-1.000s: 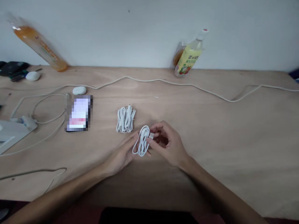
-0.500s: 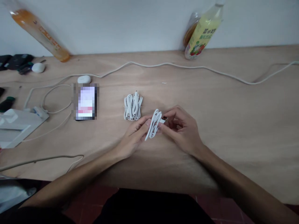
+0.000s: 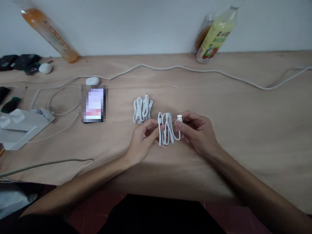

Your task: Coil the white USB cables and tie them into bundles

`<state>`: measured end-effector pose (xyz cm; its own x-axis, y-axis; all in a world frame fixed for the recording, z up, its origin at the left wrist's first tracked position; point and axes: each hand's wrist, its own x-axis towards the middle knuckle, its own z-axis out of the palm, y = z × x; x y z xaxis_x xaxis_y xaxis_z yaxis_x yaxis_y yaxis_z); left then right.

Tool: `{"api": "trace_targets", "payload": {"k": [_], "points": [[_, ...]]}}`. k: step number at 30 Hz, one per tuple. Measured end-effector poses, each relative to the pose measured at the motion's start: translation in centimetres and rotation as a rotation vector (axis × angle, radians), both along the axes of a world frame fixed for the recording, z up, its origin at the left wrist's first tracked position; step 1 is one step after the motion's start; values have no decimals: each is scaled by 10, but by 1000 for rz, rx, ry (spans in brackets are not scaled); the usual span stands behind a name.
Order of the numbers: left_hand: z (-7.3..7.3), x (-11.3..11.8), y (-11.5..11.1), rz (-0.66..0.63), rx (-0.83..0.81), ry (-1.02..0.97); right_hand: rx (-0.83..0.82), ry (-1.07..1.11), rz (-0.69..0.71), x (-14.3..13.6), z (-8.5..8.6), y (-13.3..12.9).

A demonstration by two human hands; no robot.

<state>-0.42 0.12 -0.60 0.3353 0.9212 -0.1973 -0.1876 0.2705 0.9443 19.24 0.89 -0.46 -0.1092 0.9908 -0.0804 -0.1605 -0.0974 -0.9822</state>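
Note:
A white USB cable [image 3: 167, 130], folded in loose loops, is held between both hands above the wooden table. My left hand [image 3: 143, 139] pinches the looped part at its left side. At the right, my right hand [image 3: 198, 131] grips the cable end by its USB plug [image 3: 179, 118], between thumb and fingers. Just behind my left hand, a bundle of white cables [image 3: 142, 109] lies on the table.
A phone [image 3: 94, 104] and a white case [image 3: 92, 81] lie left on the table [image 3: 243, 130]. A long white cord [image 3: 165, 68] crosses behind. An orange bottle [image 3: 51, 35] and a yellow bottle [image 3: 216, 35] stand by the wall. A white box [image 3: 21, 128] is far left.
My right hand has moved right, drawing the USB plug away from the loops, which are now more spread out. The whole view has shifted slightly.

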Motion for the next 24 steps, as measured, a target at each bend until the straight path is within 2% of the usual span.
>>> {"api": "trace_targets", "payload": {"k": [4,7,12,16,22,24], "points": [[2,-1,1,42,93,66,-63,106,117,0,-2,2],[3,1,1,53,158,99,6,122,159,1,-2,4],[-1,2,0,78,151,81,213,-48,205,4,1,5],[-5,0,3,99,142,82,242,-129,302,2,3,3],[-4,-1,8,130,208,82,289,-168,212,-4,-1,2],[-3,-2,8,157,236,108,283,-144,235,-5,-1,2]]}}
